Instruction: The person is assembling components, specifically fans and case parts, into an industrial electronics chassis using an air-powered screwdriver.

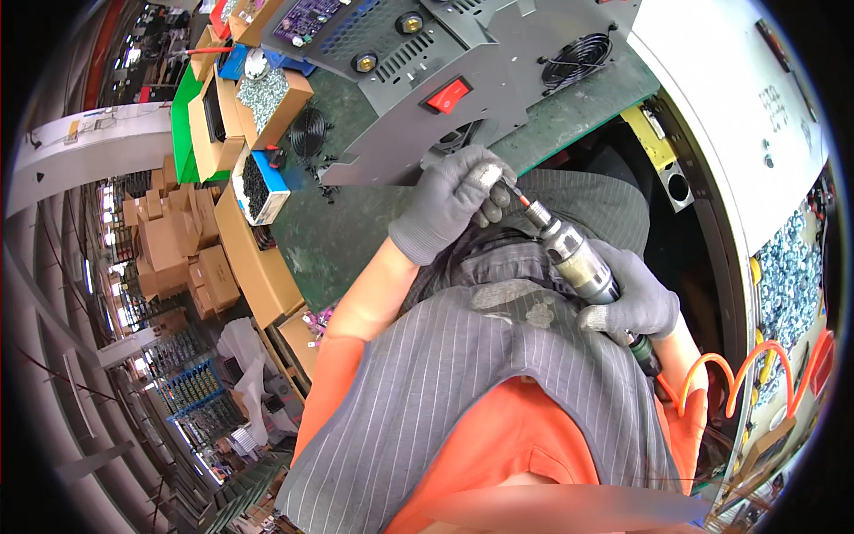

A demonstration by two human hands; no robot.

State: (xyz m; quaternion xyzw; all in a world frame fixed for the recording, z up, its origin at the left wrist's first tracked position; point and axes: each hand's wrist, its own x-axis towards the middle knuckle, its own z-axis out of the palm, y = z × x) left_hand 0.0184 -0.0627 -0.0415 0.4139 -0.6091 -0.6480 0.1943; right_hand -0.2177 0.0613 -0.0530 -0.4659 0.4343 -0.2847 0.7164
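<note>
In my gloved right hand (636,294) is a pneumatic screwdriver (576,258), tilted so that its bit points up and left. My left hand (454,196), in a grey glove, is closed with thumb and fingertips at the tip of that bit; whatever small thing they pinch is hidden. Just beyond the left hand stands a grey sheet-metal housing (400,133) with a red rocker switch (449,94) and a black fan grille (578,60). It rests on the green work mat (347,231).
Left on the bench stand a cardboard box of screws (264,96) and a box of black parts (258,189). A loose black fan grille (308,133) lies near them. An orange coiled air hose (734,378) runs right. Many small metal parts (790,276) lie at far right.
</note>
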